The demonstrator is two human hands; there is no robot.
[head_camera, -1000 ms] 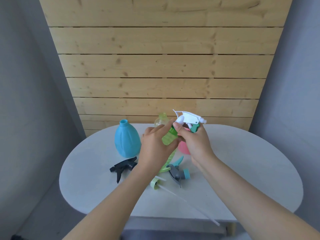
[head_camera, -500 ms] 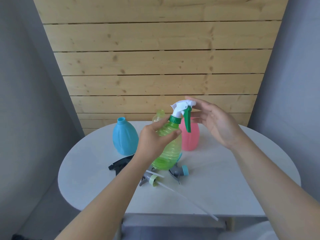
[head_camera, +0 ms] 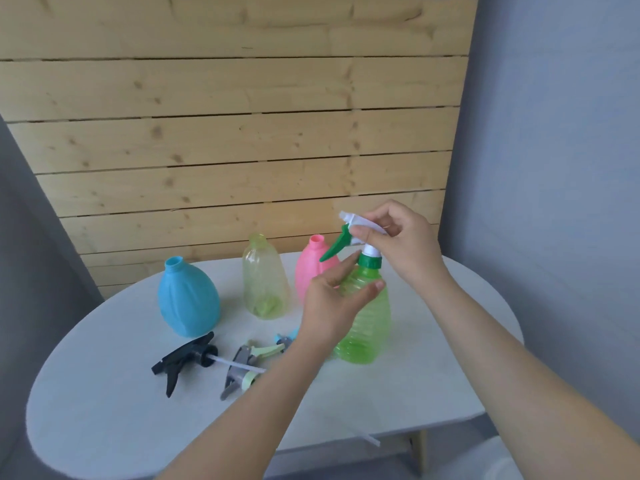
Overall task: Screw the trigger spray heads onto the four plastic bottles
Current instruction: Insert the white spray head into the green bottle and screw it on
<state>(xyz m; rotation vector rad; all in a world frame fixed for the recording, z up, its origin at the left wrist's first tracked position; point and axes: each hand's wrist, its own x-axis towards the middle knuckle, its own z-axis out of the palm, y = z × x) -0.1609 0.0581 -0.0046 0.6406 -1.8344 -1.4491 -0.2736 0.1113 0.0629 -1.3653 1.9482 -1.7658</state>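
Note:
A green ribbed bottle [head_camera: 367, 327] stands upright on the white table [head_camera: 433, 375], right of centre. A white and green spray head [head_camera: 349, 233] sits on its neck. My right hand [head_camera: 398, 240] grips that head from above. My left hand [head_camera: 332, 303] wraps the bottle's upper body. Behind stand a pale yellow bottle [head_camera: 265, 282], a pink bottle [head_camera: 313, 268] and a blue bottle [head_camera: 188, 299], all with bare necks. A black spray head [head_camera: 183, 358], a grey and pale green one [head_camera: 244, 365] and a teal one [head_camera: 287, 337] lie on the table.
A wooden plank wall [head_camera: 225, 150] rises right behind the table. Grey walls close in on both sides. A white dip tube [head_camera: 369, 439] pokes over the table's front edge. My left forearm hides part of the loose spray heads.
The green bottle went from held in the air to standing on the table further right. My right hand, open half a second ago, has closed on the spray head.

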